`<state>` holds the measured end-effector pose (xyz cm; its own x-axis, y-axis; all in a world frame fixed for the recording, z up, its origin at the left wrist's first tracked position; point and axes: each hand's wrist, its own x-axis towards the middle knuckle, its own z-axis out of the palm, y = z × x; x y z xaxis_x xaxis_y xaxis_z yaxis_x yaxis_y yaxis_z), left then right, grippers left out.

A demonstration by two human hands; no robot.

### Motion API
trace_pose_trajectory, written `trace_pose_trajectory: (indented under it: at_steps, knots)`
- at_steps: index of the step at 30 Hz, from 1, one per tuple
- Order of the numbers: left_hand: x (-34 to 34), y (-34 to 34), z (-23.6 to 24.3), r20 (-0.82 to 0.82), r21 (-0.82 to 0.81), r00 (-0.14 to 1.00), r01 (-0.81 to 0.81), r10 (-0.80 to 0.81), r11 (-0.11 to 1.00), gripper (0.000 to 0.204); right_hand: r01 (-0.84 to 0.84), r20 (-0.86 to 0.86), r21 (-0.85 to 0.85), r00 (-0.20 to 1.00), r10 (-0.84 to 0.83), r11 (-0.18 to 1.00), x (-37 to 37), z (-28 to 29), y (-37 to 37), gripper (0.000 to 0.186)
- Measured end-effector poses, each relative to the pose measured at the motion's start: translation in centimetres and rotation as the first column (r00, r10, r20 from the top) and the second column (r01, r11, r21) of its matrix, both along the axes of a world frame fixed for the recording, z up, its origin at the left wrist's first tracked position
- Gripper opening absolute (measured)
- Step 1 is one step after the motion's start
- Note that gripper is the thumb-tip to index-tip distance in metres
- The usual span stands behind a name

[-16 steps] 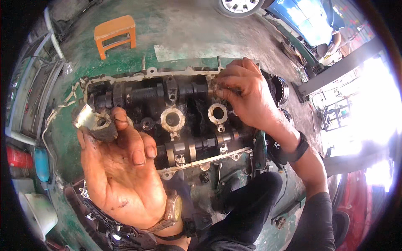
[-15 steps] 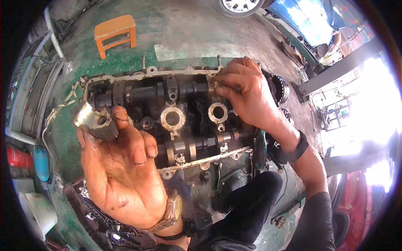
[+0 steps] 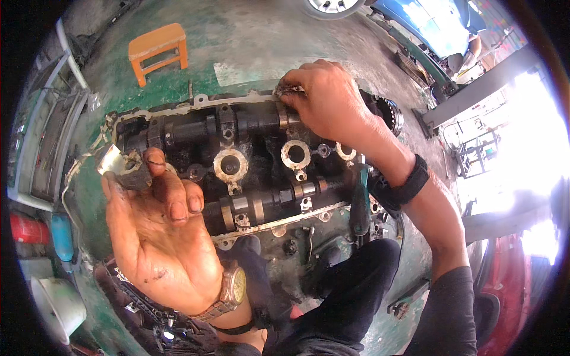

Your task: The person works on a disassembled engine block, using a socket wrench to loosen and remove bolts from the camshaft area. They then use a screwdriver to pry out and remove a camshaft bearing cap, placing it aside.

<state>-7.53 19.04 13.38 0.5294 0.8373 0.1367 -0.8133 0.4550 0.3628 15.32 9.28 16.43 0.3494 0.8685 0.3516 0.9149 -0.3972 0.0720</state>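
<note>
My left hand [image 3: 163, 243], palm up, grips a camshaft bearing cap [image 3: 133, 169] between thumb and fingers. The cap has a shiny curved inner face and a dark, grimy body with a hole. It is held above the near left part of an open engine cylinder head [image 3: 261, 160]. At the far rim of the head, my right hand [image 3: 323, 98] is closed in a pinch. A bit of greyish metal shows at its fingertips, too covered to name. Under this hand runs the far camshaft [image 3: 252, 118]; the near camshaft [image 3: 267, 204] lies parallel to it.
A dark green tool handle [image 3: 360, 204] stands at the head's right end, near my knee. Beyond the engine are an orange stool [image 3: 157, 47] and a blue vehicle [image 3: 427, 29]. Dark loose parts [image 3: 157, 320] lie at lower left, below a white bucket [image 3: 58, 305].
My right hand has moved up and left, from above the far camshaft to the far rim. The left hand keeps the bearing cap. The whole view has shifted slightly.
</note>
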Motion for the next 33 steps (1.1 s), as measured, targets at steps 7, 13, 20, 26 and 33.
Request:
trace_pose_trajectory:
  at_steps: [7, 13, 20, 26, 33]
  knots:
    - [0.3, 0.2, -0.3, 0.005, 0.047, 1.0, 0.011, -0.011, 0.999, 0.031, -0.244, 0.006, 0.043, 0.97, 0.244, 0.969, 0.3, 0.5, -1.7, 0.017]
    - [0.5, 0.5, -0.7, 0.01, 0.048, 1.0, 0.025, -0.025, 0.999, 0.032, -0.334, 0.081, 0.126, 0.942, 0.326, 0.934, -0.9, 0.3, -2.6, 0.018]
    - [0.4, 0.4, -0.5, -0.02, 0.027, 1.0, 0.013, -0.012, 1.0, 0.031, -0.348, 0.27, 0.04, 0.906, 0.325, 0.937, -2.8, 0.1, -3.5, 0.022]
    - [0.3, 0.7, -0.6, 0.001, -0.001, 1.0, 0.019, -0.019, 1.0, 0.03, -0.348, 0.285, -0.039, 0.895, 0.344, 0.937, -3.9, 0.0, -3.7, 0.027]
    - [0.3, 0.6, -0.7, 0.026, -0.024, 1.0, 0.019, -0.018, 1.0, 0.029, -0.268, 0.16, -0.145, 0.944, 0.289, 0.953, -4.5, 0.5, -3.5, 0.024]
